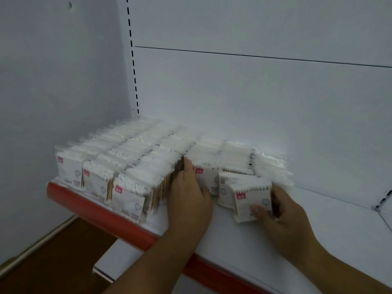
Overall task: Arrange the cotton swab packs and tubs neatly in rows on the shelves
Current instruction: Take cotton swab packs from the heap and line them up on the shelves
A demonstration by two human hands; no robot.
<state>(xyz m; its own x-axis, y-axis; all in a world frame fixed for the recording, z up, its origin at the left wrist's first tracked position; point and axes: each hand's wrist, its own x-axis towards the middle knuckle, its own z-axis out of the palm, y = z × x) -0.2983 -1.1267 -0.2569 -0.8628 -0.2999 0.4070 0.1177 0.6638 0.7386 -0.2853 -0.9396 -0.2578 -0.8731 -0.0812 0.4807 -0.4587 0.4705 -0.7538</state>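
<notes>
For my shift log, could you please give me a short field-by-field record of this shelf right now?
Shelf: white shelf, red front strip
Neat rows: three rows of packs at the left end
Left hand: flat against the third row's right side
Right hand: grips a bundle of packs near the front
Unsorted: loose packs behind the bundle, uneven

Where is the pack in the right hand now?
Head view, right of centre: the right hand holds the pack just in front of the loose packs.

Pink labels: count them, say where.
5. Leftmost row's label, second row's label, third row's label, fourth label right of the left hand, fifth label on the pack the right hand grips. Others may be hidden.
</notes>
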